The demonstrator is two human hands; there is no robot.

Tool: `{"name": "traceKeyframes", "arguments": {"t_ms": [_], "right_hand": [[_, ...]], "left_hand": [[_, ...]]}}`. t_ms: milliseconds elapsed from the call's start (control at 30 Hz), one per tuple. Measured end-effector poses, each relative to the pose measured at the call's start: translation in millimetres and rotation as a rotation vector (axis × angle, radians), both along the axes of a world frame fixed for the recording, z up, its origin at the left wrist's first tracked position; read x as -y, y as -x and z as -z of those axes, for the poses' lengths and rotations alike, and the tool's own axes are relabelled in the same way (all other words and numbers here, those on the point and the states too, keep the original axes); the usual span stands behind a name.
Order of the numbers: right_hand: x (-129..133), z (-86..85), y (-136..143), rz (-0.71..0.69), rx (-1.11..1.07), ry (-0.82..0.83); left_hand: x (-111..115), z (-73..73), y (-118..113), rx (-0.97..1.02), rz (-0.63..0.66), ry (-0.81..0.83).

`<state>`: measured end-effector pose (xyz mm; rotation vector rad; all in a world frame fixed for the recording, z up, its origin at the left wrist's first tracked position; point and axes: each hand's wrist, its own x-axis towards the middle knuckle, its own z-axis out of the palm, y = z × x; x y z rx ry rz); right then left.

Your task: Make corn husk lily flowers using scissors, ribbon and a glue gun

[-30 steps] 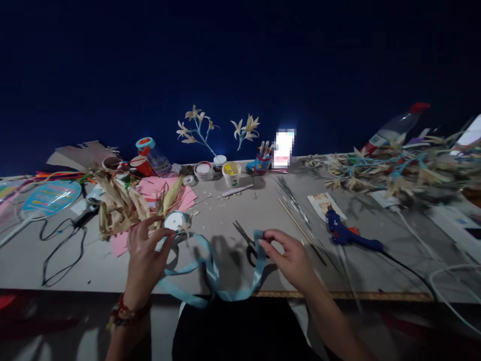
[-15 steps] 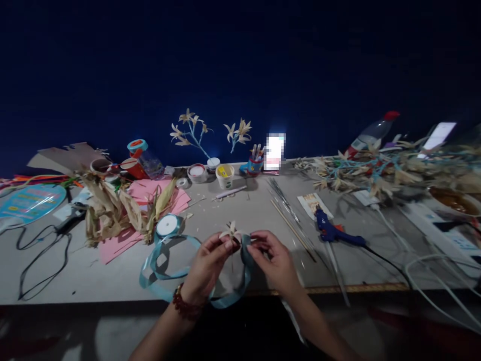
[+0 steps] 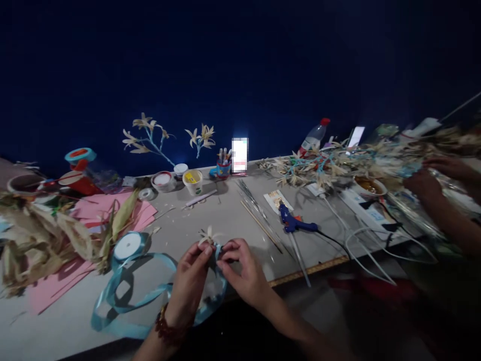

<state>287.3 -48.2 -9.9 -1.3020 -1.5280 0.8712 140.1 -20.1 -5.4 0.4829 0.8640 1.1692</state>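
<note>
Pinched in my left hand (image 3: 191, 268) is a pale husk flower (image 3: 209, 235), its petals spread above the fingertips. My right hand (image 3: 244, 268) is closed on the light blue ribbon (image 3: 218, 249) right beside the flower's base. From there the ribbon hangs below both hands and loops over the table to the left, toward its spool (image 3: 128, 245). The flower's stem is hidden behind my fingers.
A blue glue gun (image 3: 296, 220) lies right of my hands, near wires and sticks (image 3: 261, 225). Pink paper (image 3: 60, 286) and dried husks (image 3: 78, 240) are at left. Cups stand behind. Another person's hands (image 3: 428, 185) are at the far right, by a power strip (image 3: 366, 213).
The view has turned right, so the table's things sit further left and another person's hands have come into sight. The ribbon end now lies closer against the flower's base.
</note>
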Motion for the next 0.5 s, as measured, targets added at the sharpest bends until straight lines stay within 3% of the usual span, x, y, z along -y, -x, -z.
{"name": "traceKeyframes", "arguments": {"t_ms": [67,233,300,367,500], "right_hand": [[-2.1,-0.6,-33.9,-0.031,0.075,0.014],[-17.7,15.6,-168.8,0.377,0.758,-0.075],[-24.1,27.7,-209.9,0.371,1.026,-0.003],[-28.5,38.6,-231.6,0.337,1.079,0.026],[-32.2,51.3,-237.3,0.293,1.081,0.013]], "left_hand": [[-1.0,-1.3,4.6,-0.001,-0.006,0.001],[-1.9,-4.3,14.1,-0.014,0.003,-0.014],[-1.4,-5.2,13.4,-0.025,0.017,-0.003],[-0.8,-6.0,11.2,-0.042,0.024,0.008],[-0.2,-7.0,9.9,-0.077,0.025,0.005]]}}
